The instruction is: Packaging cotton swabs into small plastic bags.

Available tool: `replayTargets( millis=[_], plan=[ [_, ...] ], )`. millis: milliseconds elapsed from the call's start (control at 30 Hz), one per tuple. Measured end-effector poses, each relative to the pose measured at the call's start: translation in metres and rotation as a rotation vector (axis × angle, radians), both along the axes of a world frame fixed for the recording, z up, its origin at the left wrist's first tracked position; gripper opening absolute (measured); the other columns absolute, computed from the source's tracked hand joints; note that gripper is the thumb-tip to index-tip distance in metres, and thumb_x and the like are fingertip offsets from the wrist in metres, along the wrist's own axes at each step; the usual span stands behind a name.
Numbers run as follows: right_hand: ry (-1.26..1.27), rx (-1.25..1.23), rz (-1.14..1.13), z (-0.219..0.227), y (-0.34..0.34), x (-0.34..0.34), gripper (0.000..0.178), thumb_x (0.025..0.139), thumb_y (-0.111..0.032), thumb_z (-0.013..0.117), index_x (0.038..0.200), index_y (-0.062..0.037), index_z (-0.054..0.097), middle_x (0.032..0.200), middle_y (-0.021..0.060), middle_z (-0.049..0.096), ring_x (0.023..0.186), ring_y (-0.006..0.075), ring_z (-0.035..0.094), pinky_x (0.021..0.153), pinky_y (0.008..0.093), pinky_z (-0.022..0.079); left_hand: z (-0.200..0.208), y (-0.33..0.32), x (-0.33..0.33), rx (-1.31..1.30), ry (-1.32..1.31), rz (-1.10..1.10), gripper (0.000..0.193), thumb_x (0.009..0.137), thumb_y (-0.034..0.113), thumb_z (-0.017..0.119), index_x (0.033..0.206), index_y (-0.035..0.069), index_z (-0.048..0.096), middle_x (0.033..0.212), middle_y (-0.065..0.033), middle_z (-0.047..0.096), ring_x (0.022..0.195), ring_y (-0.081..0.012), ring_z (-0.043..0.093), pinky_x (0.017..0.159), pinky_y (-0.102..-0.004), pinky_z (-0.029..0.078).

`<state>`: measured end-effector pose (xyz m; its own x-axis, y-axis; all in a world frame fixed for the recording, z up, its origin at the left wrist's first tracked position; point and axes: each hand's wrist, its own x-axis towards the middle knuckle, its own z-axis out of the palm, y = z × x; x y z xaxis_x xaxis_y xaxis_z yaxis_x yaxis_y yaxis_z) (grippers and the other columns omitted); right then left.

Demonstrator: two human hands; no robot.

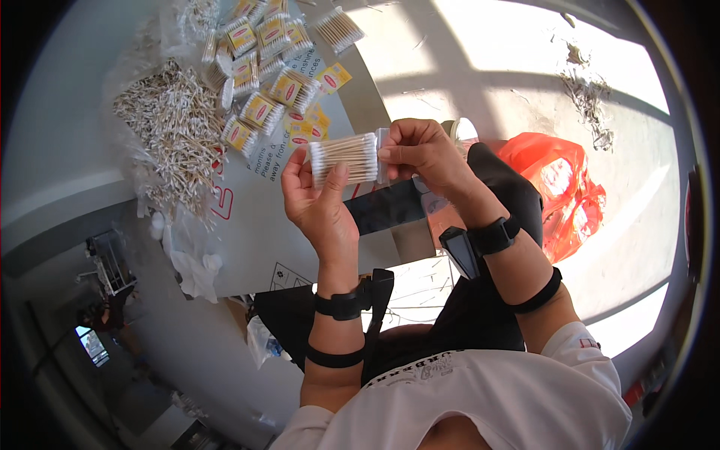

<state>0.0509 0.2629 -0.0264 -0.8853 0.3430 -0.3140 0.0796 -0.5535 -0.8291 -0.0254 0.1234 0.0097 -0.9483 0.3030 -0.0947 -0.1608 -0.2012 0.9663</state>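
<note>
Above the printed work surface (259, 244), my left hand (327, 214) holds a clear bag of cotton swabs (346, 160), its thumb pressed over the front. The swabs lie side by side, white tips at both ends. My right hand (429, 154) pinches the clear end flap (383, 150) of the same bag between thumb and fingers. Just beyond are several filled packs of cotton swabs (260, 112) with yellow labels, heaped together. A few loose yellow cards (309, 129) lie beside them. One pack without a visible yellow label (340, 30) sits at the far edge.
A large heap of loose swabs (169, 124) lies on clear plastic (196, 259) at the left. A dark flat object (386, 208) is below my hands. On the right, a red plastic bag (551, 176) stands on the floor, with scattered swabs (589, 97) farther off.
</note>
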Motion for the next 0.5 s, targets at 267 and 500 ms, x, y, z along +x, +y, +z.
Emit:
replayTargets(
  millis=[267,500],
  plan=[
    [0.224,-0.347,0.019,0.003,-0.009,-0.003,0.012,0.083,0.002,0.067,0.094,-0.0004,0.066,0.081,0.0046,0.067,0.065,0.0089,0.064,0.056,0.0199,0.051,0.028,0.013,0.020,-0.103,0.466,-0.090,0.031,0.073,-0.001,0.079,0.101,-0.001,0.065,0.099,-0.0049,0.062,0.094,-0.0163,0.058,0.086,-0.0290,0.047],
    [0.275,-0.336,0.025,-0.014,-0.008,-0.005,0.014,0.081,0.000,0.069,0.096,0.0009,0.070,0.089,0.0041,0.069,0.080,0.0102,0.064,0.076,0.0245,0.052,0.031,0.018,0.023,-0.268,0.736,-0.127,0.034,0.069,0.005,0.084,0.098,0.002,0.066,0.098,-0.0062,0.063,0.089,-0.0183,0.060,0.077,-0.0285,0.050]
  ],
)
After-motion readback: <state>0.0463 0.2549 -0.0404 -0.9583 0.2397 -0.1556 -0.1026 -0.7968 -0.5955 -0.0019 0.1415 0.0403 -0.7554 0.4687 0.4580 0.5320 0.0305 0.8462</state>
